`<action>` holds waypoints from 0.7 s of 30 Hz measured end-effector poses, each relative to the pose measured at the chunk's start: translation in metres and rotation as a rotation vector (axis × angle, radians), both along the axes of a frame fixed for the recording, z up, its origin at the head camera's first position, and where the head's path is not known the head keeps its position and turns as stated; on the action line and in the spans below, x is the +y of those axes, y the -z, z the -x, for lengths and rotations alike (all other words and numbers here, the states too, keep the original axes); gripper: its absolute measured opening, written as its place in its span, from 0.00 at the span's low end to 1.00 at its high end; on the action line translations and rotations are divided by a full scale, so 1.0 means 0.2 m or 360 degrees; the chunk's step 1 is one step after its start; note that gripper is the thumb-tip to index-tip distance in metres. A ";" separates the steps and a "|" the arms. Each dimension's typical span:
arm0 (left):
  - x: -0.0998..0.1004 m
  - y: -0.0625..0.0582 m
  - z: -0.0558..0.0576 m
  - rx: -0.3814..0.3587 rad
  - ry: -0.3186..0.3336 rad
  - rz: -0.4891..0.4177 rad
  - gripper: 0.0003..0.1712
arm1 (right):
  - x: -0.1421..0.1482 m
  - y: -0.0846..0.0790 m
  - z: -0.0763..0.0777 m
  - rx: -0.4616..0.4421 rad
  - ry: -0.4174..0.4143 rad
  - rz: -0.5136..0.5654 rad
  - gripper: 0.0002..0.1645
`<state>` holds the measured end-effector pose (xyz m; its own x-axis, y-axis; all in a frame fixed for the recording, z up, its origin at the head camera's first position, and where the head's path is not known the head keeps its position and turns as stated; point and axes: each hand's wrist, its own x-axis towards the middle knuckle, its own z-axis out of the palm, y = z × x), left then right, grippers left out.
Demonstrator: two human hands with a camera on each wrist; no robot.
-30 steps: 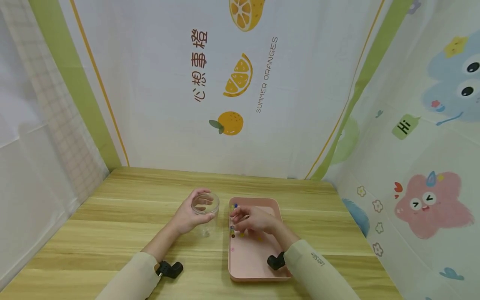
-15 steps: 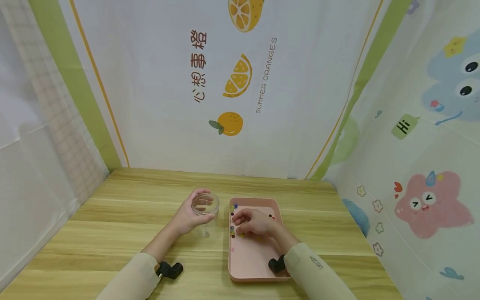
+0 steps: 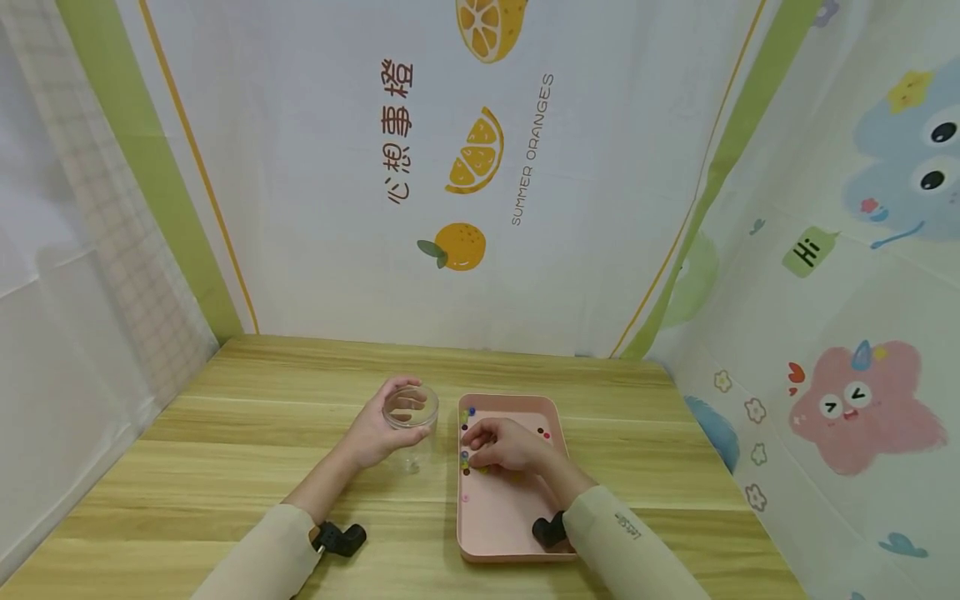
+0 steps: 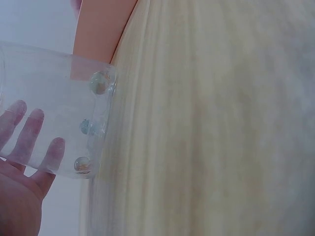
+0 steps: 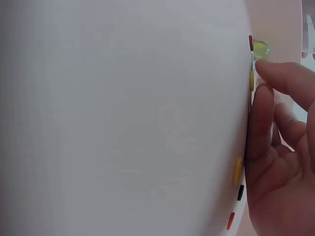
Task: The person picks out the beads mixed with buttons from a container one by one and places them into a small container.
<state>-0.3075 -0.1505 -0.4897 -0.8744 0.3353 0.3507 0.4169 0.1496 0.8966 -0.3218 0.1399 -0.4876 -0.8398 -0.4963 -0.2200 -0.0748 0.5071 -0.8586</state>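
Observation:
My left hand grips a clear, open-topped plastic jar standing on the table, left of the pink tray. Through the jar wall, the left wrist view shows a few glass marbles at the bottom. Over the tray's left side, my right hand has its thumb and forefinger bent and slightly apart, with nothing seen held between them. By those fingertips, along the tray wall, lie a yellow-green marble, a dark red button and a yellow button. Part of the tray floor is hidden under the hand.
Dark and red buttons lie at the tray's back right, a blue marble at its back left corner, and a pink button nearer the front. Printed cloth hangs behind the wooden table.
My right hand has shifted a little within the tray, and its fingers have drawn closer to the left wall. The left hand and jar have stayed put.

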 end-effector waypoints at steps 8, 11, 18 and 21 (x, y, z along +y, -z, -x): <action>0.00 0.00 0.00 -0.0013 -0.0001 -0.0007 0.41 | -0.02 -0.01 -0.01 0.0023 0.0013 0.0016 0.15; 0.00 0.00 0.00 -0.0003 -0.0004 0.0002 0.41 | -0.02 -0.01 -0.01 0.0031 0.0018 0.0018 0.15; 0.00 0.01 0.00 0.0007 -0.0032 0.0032 0.41 | -0.02 0.01 -0.01 0.0064 0.0051 -0.0015 0.12; 0.00 0.01 0.00 0.0010 -0.0045 0.0040 0.42 | -0.02 0.01 -0.01 0.0085 0.0054 -0.0023 0.11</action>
